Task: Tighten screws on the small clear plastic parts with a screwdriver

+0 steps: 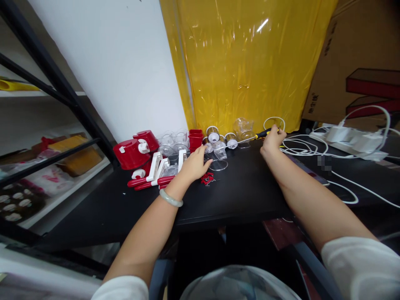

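Note:
My right hand (272, 138) is closed around the black and yellow handle of a screwdriver (261, 134), whose long shaft points left across the clear plastic parts. My left hand (196, 163) has its fingers apart, over the clear parts beside the red bins (195, 139); whether its fingertips touch anything is hard to tell. Round spools (213, 134) and clear cups (243, 128) stand beyond the shaft. A small red and black bundle (207, 179) lies on the table just right of my left wrist.
Red round housings (131, 154) and white-and-red handles (155, 168) lie at the left on the black table (237, 196). White cables (303, 146), a phone (308, 171) and a power strip (353, 143) are at the right. Yellow-wrapped material (246, 62) stands behind.

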Motion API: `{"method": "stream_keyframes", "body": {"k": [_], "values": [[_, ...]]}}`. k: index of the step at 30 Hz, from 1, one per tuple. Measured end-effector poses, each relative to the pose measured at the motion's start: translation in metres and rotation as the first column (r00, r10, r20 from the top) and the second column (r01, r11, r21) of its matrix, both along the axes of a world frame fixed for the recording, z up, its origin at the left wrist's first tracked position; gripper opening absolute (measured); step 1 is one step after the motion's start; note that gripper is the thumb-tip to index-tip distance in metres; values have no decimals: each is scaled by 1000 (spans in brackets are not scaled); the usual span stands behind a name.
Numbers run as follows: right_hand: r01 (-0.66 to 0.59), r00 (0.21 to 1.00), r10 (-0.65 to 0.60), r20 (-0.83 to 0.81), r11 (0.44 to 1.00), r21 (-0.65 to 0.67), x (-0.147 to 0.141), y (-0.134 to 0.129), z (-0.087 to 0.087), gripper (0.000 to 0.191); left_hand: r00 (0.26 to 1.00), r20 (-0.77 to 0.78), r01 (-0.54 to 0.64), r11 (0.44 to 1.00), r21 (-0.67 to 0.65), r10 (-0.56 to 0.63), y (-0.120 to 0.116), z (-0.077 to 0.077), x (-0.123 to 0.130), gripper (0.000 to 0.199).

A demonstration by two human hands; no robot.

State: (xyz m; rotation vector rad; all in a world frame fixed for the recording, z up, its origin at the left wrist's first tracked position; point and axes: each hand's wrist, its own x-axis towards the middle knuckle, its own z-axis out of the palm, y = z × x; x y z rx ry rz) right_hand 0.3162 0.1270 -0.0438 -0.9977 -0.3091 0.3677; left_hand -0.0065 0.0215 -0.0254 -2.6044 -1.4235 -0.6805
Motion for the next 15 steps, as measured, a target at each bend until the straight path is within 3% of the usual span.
{"method": "stream_keyframes", "body": {"k": [5,11,15], "values": [[7,997,-9,-73,1000,-24,-5,-6,5,21,1000,5,7,1000,-5,-7,-2,1,0,56],[-1,998,-1,-63,1000,-23,-5,-6,5,28,1000,7,5,1000,-4,-4,-1,1,0,56],[16,998,-17,-59,1000,-10,-1,1,1,18,1000,8,7,1000,-5,-7,-1,1,0,56]]}}
